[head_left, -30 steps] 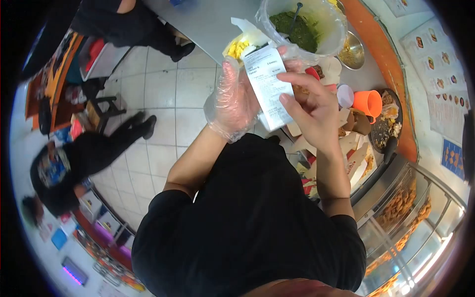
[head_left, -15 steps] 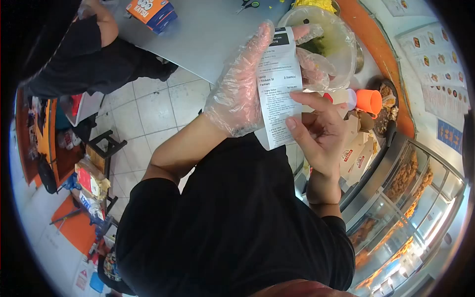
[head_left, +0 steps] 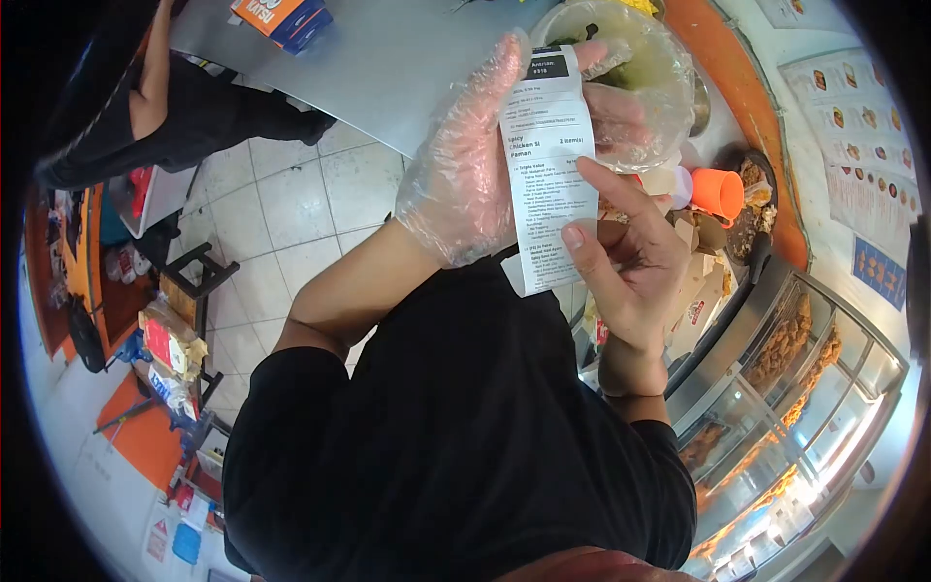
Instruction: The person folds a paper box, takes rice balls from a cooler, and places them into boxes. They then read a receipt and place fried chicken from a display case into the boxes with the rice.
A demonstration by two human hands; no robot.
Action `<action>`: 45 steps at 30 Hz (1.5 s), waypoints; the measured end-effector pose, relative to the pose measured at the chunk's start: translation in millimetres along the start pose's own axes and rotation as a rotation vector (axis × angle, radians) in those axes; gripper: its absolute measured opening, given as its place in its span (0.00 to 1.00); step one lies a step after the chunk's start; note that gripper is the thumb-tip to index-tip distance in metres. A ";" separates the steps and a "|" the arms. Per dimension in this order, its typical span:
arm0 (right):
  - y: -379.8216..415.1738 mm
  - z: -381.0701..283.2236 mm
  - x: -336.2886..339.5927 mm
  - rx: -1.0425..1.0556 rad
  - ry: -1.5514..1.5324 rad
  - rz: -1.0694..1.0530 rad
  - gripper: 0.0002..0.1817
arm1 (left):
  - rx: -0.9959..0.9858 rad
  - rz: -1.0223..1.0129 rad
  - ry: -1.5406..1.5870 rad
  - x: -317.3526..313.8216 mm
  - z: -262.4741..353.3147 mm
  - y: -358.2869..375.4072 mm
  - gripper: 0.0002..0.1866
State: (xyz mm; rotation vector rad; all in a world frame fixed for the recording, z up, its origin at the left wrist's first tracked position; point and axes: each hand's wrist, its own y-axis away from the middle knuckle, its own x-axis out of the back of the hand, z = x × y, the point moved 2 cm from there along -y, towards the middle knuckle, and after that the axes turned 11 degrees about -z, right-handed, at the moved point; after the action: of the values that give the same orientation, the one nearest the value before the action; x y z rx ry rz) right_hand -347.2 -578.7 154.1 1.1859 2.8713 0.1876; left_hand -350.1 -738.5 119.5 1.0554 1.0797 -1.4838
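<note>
A long printed paper receipt (head_left: 550, 184) lies across my left hand (head_left: 475, 160), which wears a clear plastic glove. My left thumb is at the receipt's upper left edge, and gloved fingers show beyond its right side. My bare right hand (head_left: 630, 257) is at the receipt's right edge. Its index finger stretches towards the printed lines, and the thumb overlaps the paper lower down, apart from the index finger. Whether any right fingers reach behind the paper cannot be told. Behind the left fingers stands a large translucent tub (head_left: 664, 78) with something green in it.
A grey metal table (head_left: 388, 68) bears a blue and orange box (head_left: 283, 21). To the right are an orange cup (head_left: 718, 194), printed food boxes (head_left: 693, 310) and a glass display case (head_left: 776, 417) of fried food. Another person in black (head_left: 194, 116) stands at upper left.
The view has shifted slightly. The receipt stays in my left hand, its dark header showing more clearly. My right index finger sits slightly higher along the paper. The other person's arm has moved.
</note>
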 end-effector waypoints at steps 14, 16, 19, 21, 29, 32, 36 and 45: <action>27.7 2.2 25.5 -0.020 -0.033 -0.099 0.29 | -0.045 0.059 -0.119 -7.2 -41.1 5.1 0.31; 30.7 3.3 27.5 0.038 -0.052 -0.111 0.29 | -0.042 0.079 -0.127 -12.2 -43.4 4.6 0.31; 34.0 9.5 31.9 0.110 -0.088 -0.130 0.31 | 0.002 0.084 -0.170 -12.4 -46.0 5.5 0.37; 34.9 10.9 35.6 0.113 -0.076 -0.135 0.33 | 0.022 0.067 -0.189 -11.1 -46.1 5.9 0.40; 33.9 11.3 42.2 0.140 -0.091 -0.170 0.31 | -0.031 0.106 -0.102 -14.4 -50.0 2.0 0.31; 32.9 11.0 44.4 0.144 -0.089 -0.179 0.31 | 0.005 0.066 -0.169 -9.8 -49.6 0.7 0.40; 31.9 11.6 45.9 0.162 -0.045 -0.161 0.31 | 0.033 0.061 -0.220 -11.8 -47.4 -0.7 0.41; 34.5 13.3 53.1 0.164 -0.089 -0.142 0.32 | 0.067 0.084 -0.194 -12.6 -53.8 -7.9 0.41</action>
State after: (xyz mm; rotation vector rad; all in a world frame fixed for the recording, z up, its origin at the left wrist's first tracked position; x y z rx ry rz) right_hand -359.7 -515.7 146.1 0.9783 2.9228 -0.1037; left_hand -351.0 -682.7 120.4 0.9684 0.8452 -1.5295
